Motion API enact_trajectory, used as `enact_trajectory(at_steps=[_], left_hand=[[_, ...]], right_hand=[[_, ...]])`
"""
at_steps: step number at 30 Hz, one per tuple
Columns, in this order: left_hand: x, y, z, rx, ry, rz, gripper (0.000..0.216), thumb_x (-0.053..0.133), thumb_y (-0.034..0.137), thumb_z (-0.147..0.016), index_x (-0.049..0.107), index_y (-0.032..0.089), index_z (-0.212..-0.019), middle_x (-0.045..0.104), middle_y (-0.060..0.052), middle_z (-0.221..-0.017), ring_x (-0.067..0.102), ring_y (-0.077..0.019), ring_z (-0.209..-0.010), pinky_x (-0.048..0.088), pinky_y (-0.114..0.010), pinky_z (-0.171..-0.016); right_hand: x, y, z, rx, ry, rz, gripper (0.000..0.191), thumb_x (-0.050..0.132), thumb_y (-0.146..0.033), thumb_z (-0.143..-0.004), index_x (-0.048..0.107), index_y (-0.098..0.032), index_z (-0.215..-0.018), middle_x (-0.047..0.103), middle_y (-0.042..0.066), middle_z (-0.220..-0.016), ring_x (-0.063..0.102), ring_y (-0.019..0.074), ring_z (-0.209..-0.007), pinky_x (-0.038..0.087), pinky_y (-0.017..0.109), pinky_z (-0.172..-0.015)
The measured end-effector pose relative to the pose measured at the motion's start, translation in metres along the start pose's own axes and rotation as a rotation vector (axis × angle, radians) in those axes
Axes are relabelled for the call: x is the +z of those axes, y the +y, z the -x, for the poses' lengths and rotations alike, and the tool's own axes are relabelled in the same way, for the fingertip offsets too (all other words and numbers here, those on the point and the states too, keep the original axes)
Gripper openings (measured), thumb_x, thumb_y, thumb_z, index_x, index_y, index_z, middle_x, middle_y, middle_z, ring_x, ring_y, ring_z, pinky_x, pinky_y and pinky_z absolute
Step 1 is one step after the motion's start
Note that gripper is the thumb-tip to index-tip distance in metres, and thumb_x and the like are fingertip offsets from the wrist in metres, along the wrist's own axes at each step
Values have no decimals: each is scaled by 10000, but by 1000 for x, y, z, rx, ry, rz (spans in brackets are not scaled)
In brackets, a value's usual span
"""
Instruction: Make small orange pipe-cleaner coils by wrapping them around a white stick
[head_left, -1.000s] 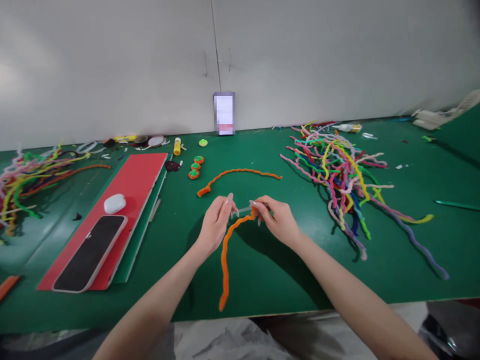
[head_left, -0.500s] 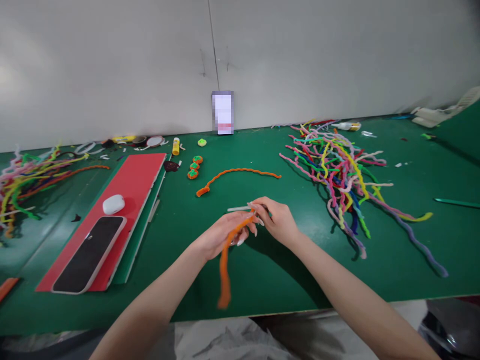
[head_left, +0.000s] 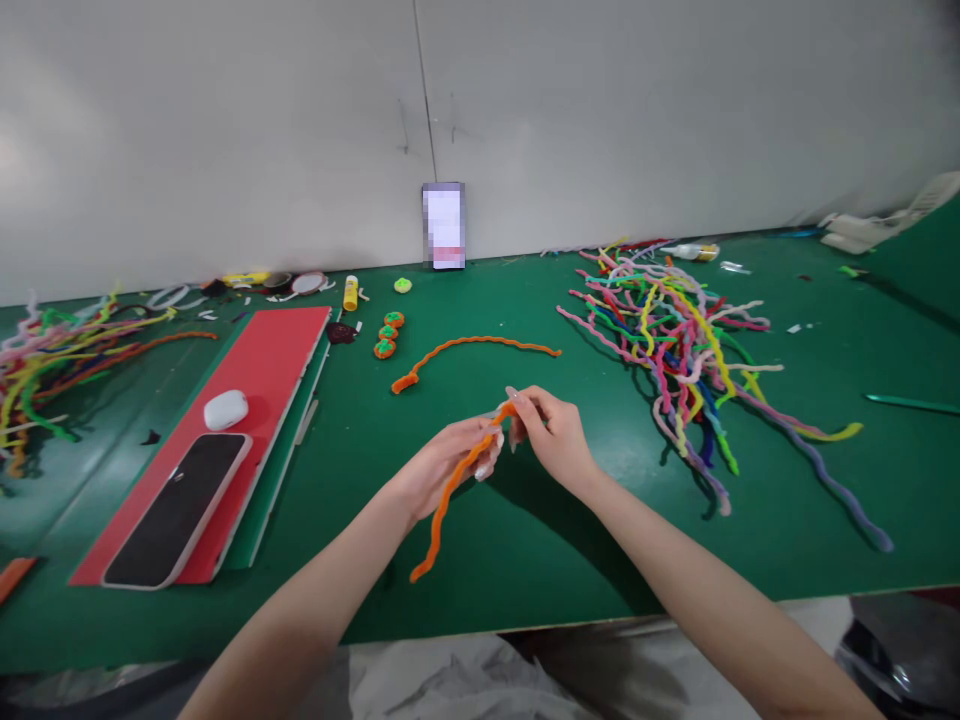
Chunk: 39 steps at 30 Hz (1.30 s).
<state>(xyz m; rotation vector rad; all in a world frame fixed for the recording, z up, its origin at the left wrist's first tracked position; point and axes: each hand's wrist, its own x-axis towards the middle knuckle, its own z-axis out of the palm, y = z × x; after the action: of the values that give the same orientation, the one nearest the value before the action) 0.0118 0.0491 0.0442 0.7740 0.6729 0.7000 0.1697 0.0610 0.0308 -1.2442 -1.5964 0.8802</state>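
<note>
An orange pipe cleaner (head_left: 444, 505) runs between my two hands, its free end hanging down over my left wrist toward me. The fingers of my left hand (head_left: 444, 462) are closed on its middle part. With thumb and forefinger, my right hand (head_left: 553, 432) pinches its upper end. Something pale shows between the fingertips there, too small to make out. Beyond my hands, a second orange pipe cleaner (head_left: 487, 340) with a coiled end lies on the green table (head_left: 480, 600). Three small orange pumpkin shapes with green tops (head_left: 387, 334) stand in a row farther back.
On the right spreads a heap of coloured pipe cleaners (head_left: 667, 340); another bunch (head_left: 45, 370) lies far left. A phone (head_left: 178, 510) and a white case (head_left: 226, 410) rest on a red board (head_left: 289, 345). Against the wall leans a lit phone (head_left: 445, 225). A glue stick (head_left: 351, 293) stands nearby.
The pipe cleaner's hanging end has swung left and up. My right fingers have shifted their pinch at its upper end. A pale rod that stuck out beyond my left fingers no longer shows.
</note>
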Motion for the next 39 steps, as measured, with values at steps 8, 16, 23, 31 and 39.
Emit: enact_trajectory(at_steps=[8,16,23,31,39], left_hand=[[4,2,3,-33,63,-69,171,609,287,-749,561,125,-722,479,11,-664,385,-52,-534,281,-207,-526],[8,-16,-4,-103,92,119,161,642,270,-714,599,124,-766,429,32,-592,301,-28,-459,283,-191,-495],[2,-19,-5,-103,102,52,188,622,305,-738,599,127,-794,446,17,-645,363,-42,-516,282,-189,-506],[3,-13,-2,-16,137,-184,246,563,376,-772,582,131,-786,430,23,-592,347,-54,-491,250,-197,-465],[-7,-12,-10,-5,239,-338,312,550,449,-750,577,139,-783,428,46,-521,348,-45,-420,281,-185,-430]], right_hand=[[6,1,0,131,29,-262,330,433,-451,-840,493,-188,-651,463,-49,-431,456,86,-371,390,208,-427],[6,-2,0,169,54,-391,349,443,-462,-831,535,-165,-672,434,-52,-444,419,65,-362,368,191,-387],[6,0,-3,295,-24,-607,382,463,-496,-813,578,-156,-680,299,-90,-358,269,44,-279,234,173,-273],[5,1,-4,356,-114,-672,379,494,-499,-789,550,-155,-638,290,-94,-356,232,36,-287,187,168,-272],[5,1,-4,362,-200,-625,378,478,-503,-794,492,-173,-610,283,-101,-357,247,34,-277,168,171,-274]])
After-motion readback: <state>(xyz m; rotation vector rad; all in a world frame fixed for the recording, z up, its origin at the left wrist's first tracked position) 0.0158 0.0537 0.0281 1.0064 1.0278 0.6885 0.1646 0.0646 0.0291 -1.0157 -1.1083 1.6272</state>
